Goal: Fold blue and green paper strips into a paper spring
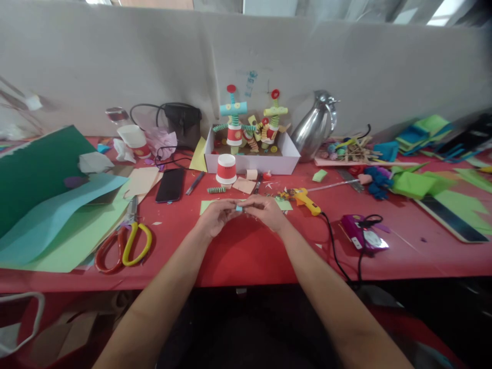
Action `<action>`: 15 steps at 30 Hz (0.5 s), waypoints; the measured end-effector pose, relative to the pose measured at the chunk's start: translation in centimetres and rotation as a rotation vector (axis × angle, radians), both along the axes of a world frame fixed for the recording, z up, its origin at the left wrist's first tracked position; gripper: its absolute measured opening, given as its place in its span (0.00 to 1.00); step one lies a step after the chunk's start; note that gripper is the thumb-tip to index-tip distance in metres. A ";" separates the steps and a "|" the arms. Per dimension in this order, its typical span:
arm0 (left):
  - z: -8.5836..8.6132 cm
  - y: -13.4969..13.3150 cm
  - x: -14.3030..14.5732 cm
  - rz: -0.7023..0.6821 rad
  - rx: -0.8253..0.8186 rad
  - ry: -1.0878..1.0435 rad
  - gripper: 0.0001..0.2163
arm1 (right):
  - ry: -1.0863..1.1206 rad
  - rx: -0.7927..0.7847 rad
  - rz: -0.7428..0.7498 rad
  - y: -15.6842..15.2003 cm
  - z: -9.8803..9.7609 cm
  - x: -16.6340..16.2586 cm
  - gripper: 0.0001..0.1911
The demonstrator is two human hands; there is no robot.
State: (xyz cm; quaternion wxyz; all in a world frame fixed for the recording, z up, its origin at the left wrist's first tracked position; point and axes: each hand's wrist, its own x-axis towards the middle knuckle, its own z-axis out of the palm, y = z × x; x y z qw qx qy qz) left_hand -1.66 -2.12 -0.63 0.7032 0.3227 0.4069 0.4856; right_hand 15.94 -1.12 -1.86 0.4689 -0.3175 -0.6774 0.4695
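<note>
Between the fingertips of my left hand (218, 216) and my right hand (265, 210) is a small light blue paper piece (239, 208). Both hands are closed in a pinch on it, just above the table. Under them lies a pale green paper strip (284, 205). Beyond my fingers stand a red and white paper cup (226, 169) and a small cream paper roll (251, 175). A green folded paper spring (216, 190) lies left of these, with a tan paper piece (244, 185) nearby. A yellow glue gun (306, 201) rests right of my right hand.
A white box (251, 164) with paper-cup figures stands at the back, beside a steel jug (314, 125). Scissors (125, 241), a phone (169, 185) and coloured paper sheets (57, 220) lie left. A purple device (363, 233) with a black cord sits right.
</note>
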 end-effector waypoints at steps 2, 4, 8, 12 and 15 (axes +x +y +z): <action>0.1 -0.1 -0.1 -0.018 0.030 0.000 0.08 | 0.002 0.008 -0.005 0.1 0.1 0.1 0.08; 0.0 -0.1 -0.1 -0.031 0.060 -0.002 0.08 | 0.001 0.016 -0.016 0.0 0.3 0.2 0.08; -0.4 -0.1 -0.1 -0.042 0.101 0.061 0.10 | -0.016 0.008 -0.038 -0.3 0.7 0.2 0.08; -0.5 -0.3 0.2 -0.023 0.227 0.156 0.12 | 0.060 -0.099 -0.051 -0.7 0.6 -0.1 0.09; -0.5 -0.5 0.5 0.023 0.333 0.187 0.14 | 0.185 -0.158 -0.073 -0.7 0.1 -0.5 0.13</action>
